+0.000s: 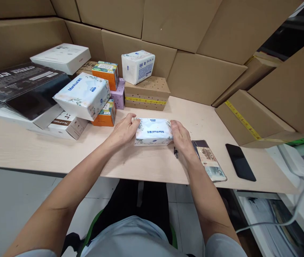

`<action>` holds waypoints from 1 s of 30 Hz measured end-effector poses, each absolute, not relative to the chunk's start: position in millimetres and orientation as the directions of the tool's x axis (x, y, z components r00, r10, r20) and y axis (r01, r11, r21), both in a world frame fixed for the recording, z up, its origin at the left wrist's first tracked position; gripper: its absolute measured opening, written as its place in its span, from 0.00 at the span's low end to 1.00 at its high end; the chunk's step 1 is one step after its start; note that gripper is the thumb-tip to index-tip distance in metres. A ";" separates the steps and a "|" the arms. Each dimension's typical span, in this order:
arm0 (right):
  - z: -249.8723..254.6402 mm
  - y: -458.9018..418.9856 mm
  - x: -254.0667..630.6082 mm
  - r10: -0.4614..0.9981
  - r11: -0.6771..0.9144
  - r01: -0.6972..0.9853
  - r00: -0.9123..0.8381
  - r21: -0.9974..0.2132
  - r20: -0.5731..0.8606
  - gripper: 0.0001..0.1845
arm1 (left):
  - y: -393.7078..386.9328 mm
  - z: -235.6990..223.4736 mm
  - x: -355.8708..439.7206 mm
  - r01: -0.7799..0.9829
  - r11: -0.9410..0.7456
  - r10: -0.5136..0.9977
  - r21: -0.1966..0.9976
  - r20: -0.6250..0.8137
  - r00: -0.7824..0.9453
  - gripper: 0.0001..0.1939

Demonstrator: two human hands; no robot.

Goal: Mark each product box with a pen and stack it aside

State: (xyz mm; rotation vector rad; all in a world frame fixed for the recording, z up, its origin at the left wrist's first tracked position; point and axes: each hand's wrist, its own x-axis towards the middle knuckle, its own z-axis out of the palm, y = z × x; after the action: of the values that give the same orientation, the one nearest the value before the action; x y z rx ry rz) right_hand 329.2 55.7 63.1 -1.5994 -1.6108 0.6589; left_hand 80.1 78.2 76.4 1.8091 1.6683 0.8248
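Observation:
A white pack of tissues (154, 132) with blue lettering and a floral print lies on the wooden table in front of me. My left hand (126, 129) is closed against its left end, thumb on the near side of the corner. On the other end, my right hand (180, 135) presses with its fingers along the side. Beside my right wrist is a small dark metal object (176, 152), partly hidden and too small to name. Banknotes (210, 162) lie right of my right forearm, on a dark flat object that they partly cover.
At the left stand stacked boxes, among them a black box (20, 85), an orange box (106, 74) and another tissue pack (83, 94). A third tissue pack (138, 66) sits on a brown carton (147, 94). A phone (240, 161) lies at the right. Cardboard walls (194, 78) enclose the back.

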 end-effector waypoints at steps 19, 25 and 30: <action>62.1 56.8 326.1 0.951 0.192 0.507 0.116 -0.840 0.287 0.30 | 73.0 73.9 84.7 0.601 -0.265 0.953 0.754 0.301 0.041 0.19; 56.5 61.2 330.2 0.952 0.131 0.511 0.175 -0.849 0.252 0.29 | 68.7 69.1 89.9 0.632 -0.397 0.885 0.665 0.460 0.072 0.14; 68.2 61.0 351.9 0.956 0.035 0.672 0.193 -0.740 0.220 0.27 | 65.8 70.1 91.0 0.664 -0.395 0.882 0.635 0.464 0.081 0.14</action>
State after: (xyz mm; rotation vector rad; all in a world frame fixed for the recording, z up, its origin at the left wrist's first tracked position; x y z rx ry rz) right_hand 351.9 61.0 68.2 -1.7063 -1.5483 0.4706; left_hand 91.0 65.8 70.1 2.1015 1.5518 1.2115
